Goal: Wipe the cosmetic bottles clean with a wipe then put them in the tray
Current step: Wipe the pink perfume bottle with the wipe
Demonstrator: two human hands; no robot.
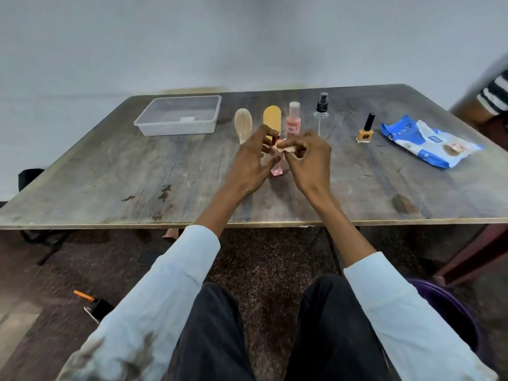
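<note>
My left hand (254,158) grips a slim pink bottle (277,167) upright over the middle of the table. My right hand (309,158) pinches a small crumpled wipe (286,147) against the bottle's upper part. Behind my hands stand a yellow oval container (272,116), a pink bottle with a pale cap (293,119) and a clear spray bottle with a black top (321,111). A yellow nail polish bottle (365,130) stands further right. The clear plastic tray (178,115) sits at the back left and holds no bottles.
A wooden brush (243,123) lies between the tray and the yellow container. A blue and white wipes pack (428,140) lies at the right. A person's striped sleeve (494,92) shows at the far right edge. A purple bin (450,312) stands on the floor at the right.
</note>
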